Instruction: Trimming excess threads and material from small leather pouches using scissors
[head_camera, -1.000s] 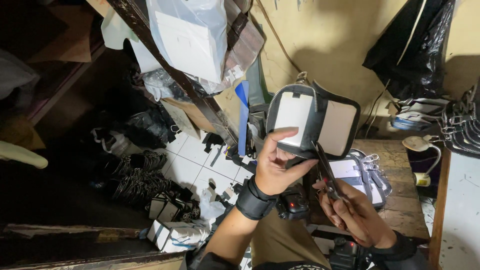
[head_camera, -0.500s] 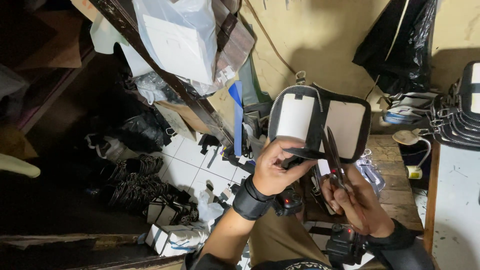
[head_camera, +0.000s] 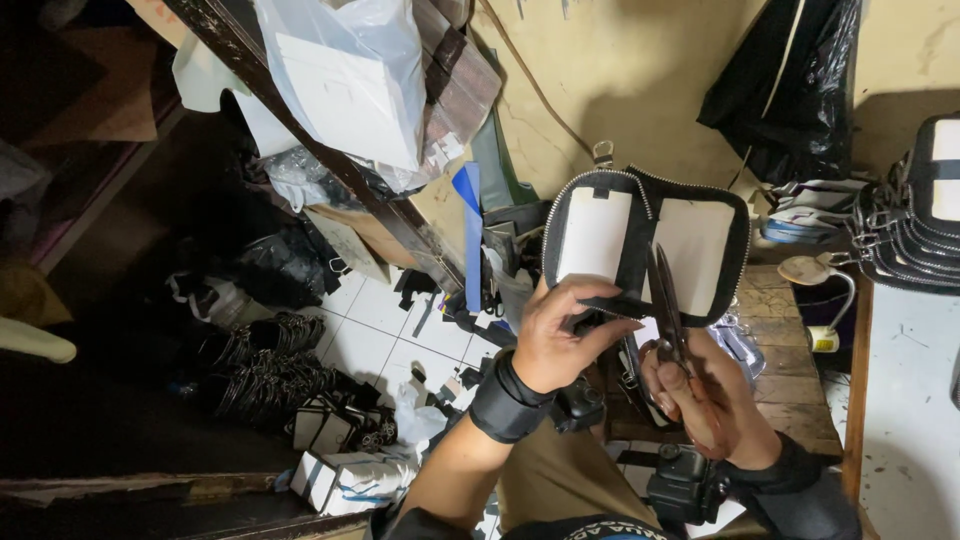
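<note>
My left hand (head_camera: 565, 335) holds up an opened black zip case (head_camera: 645, 240) with two pale inner panels, gripping it at the bottom middle fold. My right hand (head_camera: 700, 385) grips dark scissors (head_camera: 665, 300), blades pointing up against the case's centre spine, next to my left fingers. Both wrists wear black bands. A metal ring sits at the case's top edge.
A wooden bench (head_camera: 790, 380) lies beneath my hands. A stack of similar black cases (head_camera: 915, 225) lies at the right. A black bag (head_camera: 790, 90) hangs on the yellow wall. A plastic bag with a white box (head_camera: 345, 85) sits on a slanted beam; black scraps litter the tiled floor (head_camera: 370, 335).
The view has shifted slightly, and the case and both hands sit a little higher and more central. The scissors' blades have risen along the case's spine.
</note>
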